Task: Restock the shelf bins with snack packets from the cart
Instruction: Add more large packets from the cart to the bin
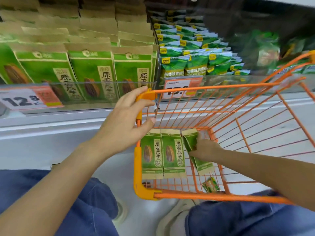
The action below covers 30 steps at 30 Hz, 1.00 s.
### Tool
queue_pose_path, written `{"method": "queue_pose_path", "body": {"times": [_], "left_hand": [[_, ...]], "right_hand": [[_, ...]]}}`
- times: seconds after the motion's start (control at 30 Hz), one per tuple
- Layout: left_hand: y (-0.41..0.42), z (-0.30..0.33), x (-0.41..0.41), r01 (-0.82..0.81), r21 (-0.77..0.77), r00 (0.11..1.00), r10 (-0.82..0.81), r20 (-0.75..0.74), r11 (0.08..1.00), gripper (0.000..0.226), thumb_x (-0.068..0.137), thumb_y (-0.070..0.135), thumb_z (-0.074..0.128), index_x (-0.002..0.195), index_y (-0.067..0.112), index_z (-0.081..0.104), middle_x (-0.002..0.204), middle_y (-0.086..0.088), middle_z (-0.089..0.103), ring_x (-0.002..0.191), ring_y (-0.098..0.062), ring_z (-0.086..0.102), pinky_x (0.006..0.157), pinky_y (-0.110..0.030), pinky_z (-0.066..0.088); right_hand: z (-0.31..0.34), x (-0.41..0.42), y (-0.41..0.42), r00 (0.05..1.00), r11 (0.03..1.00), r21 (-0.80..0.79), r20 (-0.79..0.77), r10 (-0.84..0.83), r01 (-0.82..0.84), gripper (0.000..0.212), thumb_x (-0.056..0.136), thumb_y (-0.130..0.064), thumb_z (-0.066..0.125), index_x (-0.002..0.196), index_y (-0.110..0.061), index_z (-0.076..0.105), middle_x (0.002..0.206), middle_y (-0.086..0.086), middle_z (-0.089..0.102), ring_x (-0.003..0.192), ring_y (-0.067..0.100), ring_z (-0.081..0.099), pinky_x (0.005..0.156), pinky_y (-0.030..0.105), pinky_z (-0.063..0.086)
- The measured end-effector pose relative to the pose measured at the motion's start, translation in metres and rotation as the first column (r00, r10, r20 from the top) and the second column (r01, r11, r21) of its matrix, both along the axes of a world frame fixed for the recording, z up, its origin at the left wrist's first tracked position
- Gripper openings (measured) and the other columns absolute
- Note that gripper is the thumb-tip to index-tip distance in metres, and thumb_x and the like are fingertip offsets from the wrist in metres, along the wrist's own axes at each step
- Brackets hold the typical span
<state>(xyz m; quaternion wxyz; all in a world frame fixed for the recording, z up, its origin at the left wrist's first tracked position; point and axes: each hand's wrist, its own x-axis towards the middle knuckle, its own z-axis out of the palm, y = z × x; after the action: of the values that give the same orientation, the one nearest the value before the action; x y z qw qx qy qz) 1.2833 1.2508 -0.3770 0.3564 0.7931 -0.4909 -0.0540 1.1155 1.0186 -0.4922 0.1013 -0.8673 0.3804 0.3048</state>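
My right hand pinches a green paper sunflower-seed packet in the orange wire cart — two more beside it; left hand grips the rim.

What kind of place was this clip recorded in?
Most likely a supermarket aisle. Shelf bins hold rows of identical green snack packets, printed price tags hang on the shelf edge, and an orange wire cart stands in front.
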Motion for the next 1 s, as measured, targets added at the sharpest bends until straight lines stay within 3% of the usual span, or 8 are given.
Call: {"method": "queue_pose_path", "body": {"times": [0.2, 0.3, 0.37, 0.5, 0.67, 0.8, 0.9, 1.0], "left_hand": [[-0.001, 0.001, 0.003, -0.016, -0.065, 1.0, 0.014, -0.028, 0.998, 0.047, 0.084, 0.051, 0.046, 0.119, 0.025, 0.063, 0.145, 0.01, 0.04, 0.136, -0.013, 0.033, 0.108, -0.019, 0.02], [0.0, 0.013, -0.001, -0.145, -0.301, 0.989, 0.149, -0.009, 0.943, 0.022, 0.09, 0.032, 0.052, 0.101, 0.024, 0.069, 0.109, 0.015, 0.064, 0.11, -0.013, 0.057, 0.099, -0.02, 0.039], [0.001, 0.029, -0.004, -0.259, -0.355, 0.944, 0.157, -0.29, 0.898, 0.019, 0.09, 0.037, 0.054, 0.091, 0.025, 0.069, 0.087, 0.012, 0.071, 0.089, -0.014, 0.066, 0.083, -0.031, 0.052], [0.003, 0.071, -0.008, -0.282, -0.159, 0.574, 0.034, -0.818, 0.946, 0.048, 0.074, 0.056, 0.054, 0.094, 0.014, 0.069, 0.077, -0.004, 0.075, 0.07, -0.02, 0.072, 0.065, -0.032, 0.059], [0.037, 0.091, 0.01, -0.406, -0.256, 0.631, 0.066, -0.773, 0.877, 0.009, 0.087, 0.016, 0.065, 0.093, 0.013, 0.071, 0.088, -0.006, 0.075, 0.081, -0.023, 0.071, 0.076, -0.037, 0.059], [0.074, 0.102, 0.028, -0.466, -0.255, 0.632, 0.117, -0.766, 0.848, 0.011, 0.088, 0.01, 0.064, 0.096, 0.006, 0.07, 0.088, -0.01, 0.075, 0.077, -0.022, 0.072, 0.063, -0.03, 0.058], [0.098, 0.108, 0.037, -0.467, -0.24, 0.69, 0.18, -0.701, 0.851, 0.01, 0.086, 0.006, 0.067, 0.096, 0.006, 0.069, 0.083, -0.007, 0.074, 0.074, -0.019, 0.071, 0.059, -0.027, 0.056], [0.121, 0.115, 0.047, -0.407, -0.124, 0.784, 0.277, -0.555, 0.905, 0.021, 0.075, 0.009, 0.079, 0.094, 0.01, 0.07, 0.087, -0.004, 0.076, 0.081, -0.018, 0.072, 0.07, -0.033, 0.059]], "right_hand": [[0.101, 0.017, -0.008, 0.97, 0.915, 0.402, -0.204, 0.129, -0.038, 0.056, 0.076, -0.057, 0.064, 0.115, -0.018, 0.053, 0.101, 0.001, 0.064, 0.092, 0.02, 0.067, 0.08, 0.033, 0.058], [0.176, 0.014, 0.009, 0.917, 0.895, 0.211, 0.01, 0.4, -0.392, 0.045, 0.08, -0.055, 0.062, 0.114, -0.029, 0.052, 0.092, -0.006, 0.065, 0.087, 0.013, 0.063, 0.076, 0.031, 0.053], [0.21, 0.012, 0.03, 0.888, 0.877, 0.212, 0.276, 0.368, -0.43, 0.041, 0.083, -0.053, 0.063, 0.12, -0.04, 0.049, 0.097, -0.012, 0.063, 0.089, 0.006, 0.06, 0.08, 0.027, 0.049], [0.228, 0.029, 0.08, 0.755, 0.894, -0.027, 0.526, 0.393, -0.447, 0.082, 0.081, -0.068, 0.051, 0.15, -0.039, 0.017, 0.135, -0.009, 0.04, 0.122, 0.012, 0.046, 0.09, 0.028, 0.041], [0.212, 0.074, 0.122, 0.38, 0.788, -0.514, 0.691, 0.615, -0.341, 0.105, 0.068, -0.081, 0.037, 0.148, -0.012, 0.034, 0.125, 0.003, 0.052, 0.11, 0.023, 0.054, 0.078, 0.035, 0.053], [0.213, 0.103, 0.15, 0.48, 0.901, -0.112, 0.815, 0.324, -0.418, 0.109, 0.059, -0.086, 0.051, 0.15, -0.035, 0.02, 0.136, -0.007, 0.048, 0.122, 0.015, 0.048, 0.096, 0.033, 0.045], [0.21, 0.125, 0.163, 0.457, 0.854, 0.276, 0.888, -0.052, -0.44, 0.059, 0.067, -0.052, 0.077, 0.119, -0.039, 0.053, 0.103, -0.013, 0.067, 0.096, 0.008, 0.063, 0.083, 0.03, 0.052], [0.207, 0.138, 0.179, 0.427, 0.836, 0.231, 0.904, 0.004, -0.498, 0.04, 0.072, -0.047, 0.076, 0.106, -0.035, 0.059, 0.091, -0.014, 0.067, 0.084, 0.001, 0.062, 0.073, 0.025, 0.052]]}}
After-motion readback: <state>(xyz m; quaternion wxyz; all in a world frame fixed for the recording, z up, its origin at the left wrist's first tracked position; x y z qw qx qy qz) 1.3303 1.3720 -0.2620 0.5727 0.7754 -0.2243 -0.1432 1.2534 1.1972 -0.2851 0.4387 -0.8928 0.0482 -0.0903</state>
